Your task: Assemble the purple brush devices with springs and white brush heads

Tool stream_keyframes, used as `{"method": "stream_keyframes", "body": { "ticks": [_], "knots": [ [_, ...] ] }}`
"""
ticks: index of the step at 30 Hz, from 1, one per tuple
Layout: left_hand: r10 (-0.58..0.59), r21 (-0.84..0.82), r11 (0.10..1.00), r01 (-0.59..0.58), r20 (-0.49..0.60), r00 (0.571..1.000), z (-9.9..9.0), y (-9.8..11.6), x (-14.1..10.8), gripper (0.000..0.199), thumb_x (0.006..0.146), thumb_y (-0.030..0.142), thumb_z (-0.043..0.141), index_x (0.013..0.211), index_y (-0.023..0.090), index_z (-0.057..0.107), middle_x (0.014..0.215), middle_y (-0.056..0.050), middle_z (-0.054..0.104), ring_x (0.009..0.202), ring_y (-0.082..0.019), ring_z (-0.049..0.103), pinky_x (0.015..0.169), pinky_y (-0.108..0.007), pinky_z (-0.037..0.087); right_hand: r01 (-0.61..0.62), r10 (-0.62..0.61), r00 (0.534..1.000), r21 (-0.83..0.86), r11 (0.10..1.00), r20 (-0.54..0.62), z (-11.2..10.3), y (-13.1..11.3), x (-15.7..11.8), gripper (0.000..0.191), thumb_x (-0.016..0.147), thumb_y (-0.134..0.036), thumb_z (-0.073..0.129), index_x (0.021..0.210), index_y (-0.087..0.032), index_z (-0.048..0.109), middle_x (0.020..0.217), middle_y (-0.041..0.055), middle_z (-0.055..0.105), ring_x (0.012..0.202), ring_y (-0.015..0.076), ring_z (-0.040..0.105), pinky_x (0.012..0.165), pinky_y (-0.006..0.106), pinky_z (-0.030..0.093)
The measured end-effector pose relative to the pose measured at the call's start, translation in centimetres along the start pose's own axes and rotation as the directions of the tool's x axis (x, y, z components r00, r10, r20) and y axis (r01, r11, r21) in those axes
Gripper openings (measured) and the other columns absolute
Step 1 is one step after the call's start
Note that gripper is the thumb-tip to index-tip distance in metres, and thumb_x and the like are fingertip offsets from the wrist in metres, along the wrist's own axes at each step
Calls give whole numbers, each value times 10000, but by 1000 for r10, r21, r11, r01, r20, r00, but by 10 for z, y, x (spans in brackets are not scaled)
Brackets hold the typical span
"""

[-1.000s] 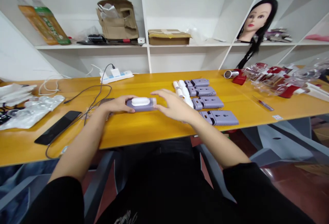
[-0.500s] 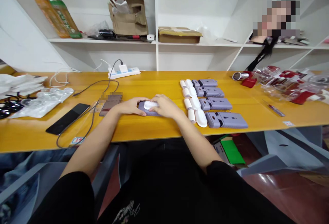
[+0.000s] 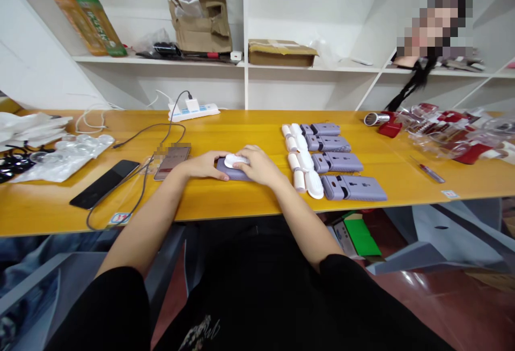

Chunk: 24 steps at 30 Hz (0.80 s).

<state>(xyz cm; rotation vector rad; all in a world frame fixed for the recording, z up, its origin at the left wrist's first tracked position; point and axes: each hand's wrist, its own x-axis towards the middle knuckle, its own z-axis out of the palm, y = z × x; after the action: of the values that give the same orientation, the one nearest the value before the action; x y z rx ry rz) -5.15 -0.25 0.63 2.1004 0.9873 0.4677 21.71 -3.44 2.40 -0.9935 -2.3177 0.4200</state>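
Observation:
On the table in front of me lies a purple case (image 3: 230,174). My left hand (image 3: 204,166) grips its left end, thumb at the near edge and fingers at the far side. A white oval piece (image 3: 230,161) with a textured surface rests on top of the case. Closed over that piece from the right is my right hand (image 3: 257,165), which also covers the right part of the case. To the right, several similar purple cases (image 3: 356,188) lie in a column, beside white oval pieces (image 3: 314,184) and small pale cylinders (image 3: 299,180).
A black phone (image 3: 103,183), a second phone (image 3: 173,162) and a dark cable (image 3: 141,195) lie left. Behind them is a power strip (image 3: 197,111). Clear and red plastic parts (image 3: 446,131) heap at the right, near a pen-like tool (image 3: 432,173). Shelves with a mannequin head (image 3: 432,29) stand behind.
The white oval piece appears slightly shifted or tilted on the purple case under my right hand. Both hands stay in nearly the same place, and the view has moved slightly.

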Motion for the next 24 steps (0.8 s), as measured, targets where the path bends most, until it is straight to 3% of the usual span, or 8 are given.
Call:
{"method": "stream_keyframes", "body": {
  "ticks": [5,12,16,20,24],
  "knots": [
    [-2,26,1000,2,-11,1000,-3,1,-3,892,757,557,999,1542,227,734,1542,-126,779,1386,-379,737,1236,-536,543,-9,13,998,60,998,-65,-3,-1,-4,226,1107,-282,785,1287,-153,830,1279,129,787,1252,280,708,1174,427,502],
    [4,30,1000,-3,-34,999,-3,2,-5,870,772,581,985,1531,230,744,1515,-121,799,1366,-378,755,1224,-532,569,-29,30,999,32,999,-39,-12,-17,-6,246,1138,-286,737,1335,-157,807,1315,136,785,1303,285,697,1198,436,498],
    [-30,36,999,32,-54,998,-3,1,-6,926,778,631,969,1587,263,709,1561,-113,778,1404,-380,742,1250,-543,561,-47,47,999,-43,998,5,-42,-40,-21,240,1137,-251,709,1340,-155,795,1379,162,789,1352,317,687,1214,468,486],
    [-52,76,995,59,-88,995,-1,2,-6,962,785,651,956,1627,274,683,1619,-111,743,1454,-389,717,1294,-542,533,-70,70,997,8,998,-20,-84,-62,-43,207,1121,-304,716,1283,-199,790,1345,127,812,1285,310,719,1141,457,511],
    [-68,91,993,79,-118,991,1,2,-4,1003,807,719,909,1672,285,643,1719,-115,662,1555,-400,654,1351,-541,483,-153,159,986,91,984,-58,-116,-52,-43,213,1107,-398,715,1162,-198,763,1172,95,829,1076,279,738,979,417,541]
  ]
}}
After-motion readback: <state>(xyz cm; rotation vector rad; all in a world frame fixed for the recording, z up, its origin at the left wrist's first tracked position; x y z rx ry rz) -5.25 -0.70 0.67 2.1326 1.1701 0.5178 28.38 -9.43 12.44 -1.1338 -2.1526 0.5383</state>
